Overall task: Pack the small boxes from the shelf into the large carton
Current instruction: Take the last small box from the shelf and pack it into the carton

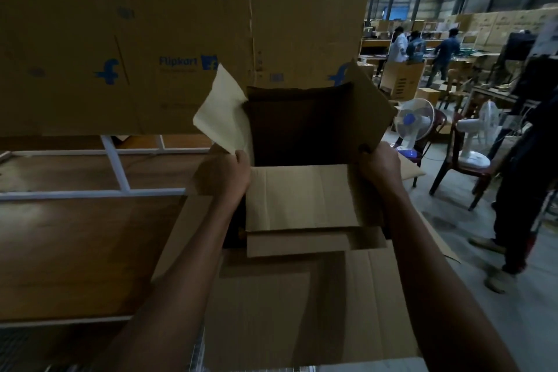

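An open brown carton [302, 196] is held up in front of me, its dark inside facing me and empty as far as I can see. My left hand [229, 175] grips its left edge at the base of the pale left flap [223, 112]. My right hand [380, 163] grips the right edge below the right flap [371, 106]. The near flap hangs toward me. Below it lies a second open carton [302, 296], seen from above. No small boxes show in this view.
A white-framed shelf with wooden boards [75, 251] stands at left, with flattened printed cardboard [151, 48] leaning behind. At right are two white fans [410, 127], a chair [459, 166], a standing person [519, 190], and workers [422, 45] farther back.
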